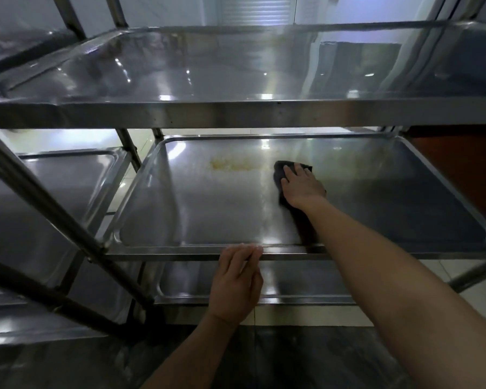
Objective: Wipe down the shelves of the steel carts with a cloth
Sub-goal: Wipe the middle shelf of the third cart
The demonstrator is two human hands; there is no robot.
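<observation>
Head view looks down through a steel cart (pixel 236 113) with three shelves stacked one under another. On the middle shelf (pixel 208 214), the right hand (pixel 302 186) lies flat with fingers spread and straight, pressing down on a dark cloth (pixel 281 169). Part of the cloth shows beyond the fingertips and along the left edge of the palm, and a dark strip of it trails back under the forearm toward the shelf's near rim. Just left of that hand and slightly farther from the person, a yellowish-brown stain (pixel 230 164) marks the steel; the cloth is near it but not on it.

Nearer the person and to the left of the right arm, the left hand (pixel 236 282) reaches to the front rim of the middle shelf, fingers held together and mostly straight, their tips touching the rim's edge. Whether the thumb hooks beneath the rim cannot be told.

Above both hands, the top shelf (pixel 180 68) is glossy with bright light reflections. Below the left hand the bottom shelf (pixel 306 282) shows. Left of both hands stands a second steel cart (pixel 62 186), its shelves at similar heights, with slanted posts crossing in front.
</observation>
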